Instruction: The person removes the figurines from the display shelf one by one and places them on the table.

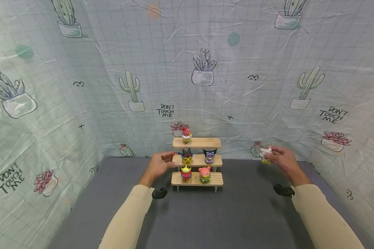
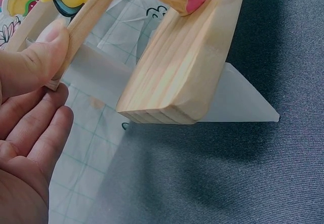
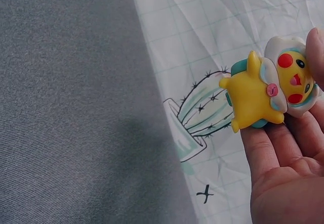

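- Left, far and right: pale, creased sheeting (image 1: 180, 45) with a grid (printed cacti (image 1: 130, 86) included).
- Near: a dark grey, fabric-textured surface (image 1: 237, 221).

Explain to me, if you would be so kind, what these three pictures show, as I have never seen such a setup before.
There is no robot here: these are a person's two bare hands. The wide picture comes from a camera worn on the head; the two close ones come from a camera on each wrist, probably the black devices there.

On the dark grey table stands a wooden three-step display stand, with a patterned cloth behind it. The stand carries five small figurines: one on top, two on the middle board and two on the bottom board.

The left hand pinches the left end of the middle board between thumb and fingers. The right hand holds a sixth figurine, yellow with a white hood, to the right of the stand.
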The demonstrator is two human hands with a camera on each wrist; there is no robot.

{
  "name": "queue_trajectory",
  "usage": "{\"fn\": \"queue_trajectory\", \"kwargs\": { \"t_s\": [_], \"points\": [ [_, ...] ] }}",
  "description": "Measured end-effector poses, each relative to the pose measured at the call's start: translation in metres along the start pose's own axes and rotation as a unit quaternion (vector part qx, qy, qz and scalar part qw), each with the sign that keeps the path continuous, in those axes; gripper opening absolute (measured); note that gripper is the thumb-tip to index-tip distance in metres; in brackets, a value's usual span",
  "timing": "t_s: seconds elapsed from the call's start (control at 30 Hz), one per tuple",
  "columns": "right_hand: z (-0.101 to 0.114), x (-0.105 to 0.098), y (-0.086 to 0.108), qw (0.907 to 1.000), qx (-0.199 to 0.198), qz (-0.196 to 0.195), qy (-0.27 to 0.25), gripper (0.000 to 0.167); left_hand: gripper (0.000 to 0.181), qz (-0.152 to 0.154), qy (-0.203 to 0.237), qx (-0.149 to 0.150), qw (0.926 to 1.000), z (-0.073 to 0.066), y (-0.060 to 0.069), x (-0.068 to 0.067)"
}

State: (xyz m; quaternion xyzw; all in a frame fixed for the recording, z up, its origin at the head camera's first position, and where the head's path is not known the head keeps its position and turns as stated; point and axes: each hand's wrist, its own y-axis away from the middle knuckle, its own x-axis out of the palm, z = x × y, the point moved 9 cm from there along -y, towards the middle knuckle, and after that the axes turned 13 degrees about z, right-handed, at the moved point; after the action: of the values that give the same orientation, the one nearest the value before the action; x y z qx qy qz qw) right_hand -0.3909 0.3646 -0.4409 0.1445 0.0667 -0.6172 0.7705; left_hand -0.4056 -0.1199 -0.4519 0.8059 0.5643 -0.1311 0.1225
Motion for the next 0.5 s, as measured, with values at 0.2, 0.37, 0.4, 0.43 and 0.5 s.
{"fn": "queue_trajectory", "kwargs": {
  "t_s": [0.2, 0.37, 0.4, 0.43, 0.5],
  "points": [
    [-0.0031, -0.0010, 0.0005, 0.9999, 0.001, -0.013, 0.003, 0.072, 0.056, 0.002, 0.003, 0.002, 1.0000, 0.0008, -0.0005, -0.0004],
    [-0.0070, -0.0021, 0.0001, 0.9999, -0.002, -0.015, -0.008, 0.071, 0.056, 0.001, 0.000, 0.003, 1.0000, 0.0012, -0.0005, -0.0007],
    [-0.0076, -0.0017, 0.0001, 0.9998, -0.004, -0.012, -0.013, 0.071, 0.056, 0.001, 0.000, 0.003, 1.0000, 0.0012, -0.0006, -0.0006],
    [-0.0082, -0.0013, -0.0001, 0.9998, -0.006, -0.010, -0.017, 0.070, 0.056, 0.001, 0.000, 0.004, 1.0000, 0.0011, -0.0007, -0.0004],
    [-0.0094, -0.0007, -0.0001, 0.9997, -0.008, -0.008, -0.022, 0.070, 0.056, 0.001, -0.002, 0.004, 1.0000, 0.0009, -0.0009, 0.0001]
  ]
}}
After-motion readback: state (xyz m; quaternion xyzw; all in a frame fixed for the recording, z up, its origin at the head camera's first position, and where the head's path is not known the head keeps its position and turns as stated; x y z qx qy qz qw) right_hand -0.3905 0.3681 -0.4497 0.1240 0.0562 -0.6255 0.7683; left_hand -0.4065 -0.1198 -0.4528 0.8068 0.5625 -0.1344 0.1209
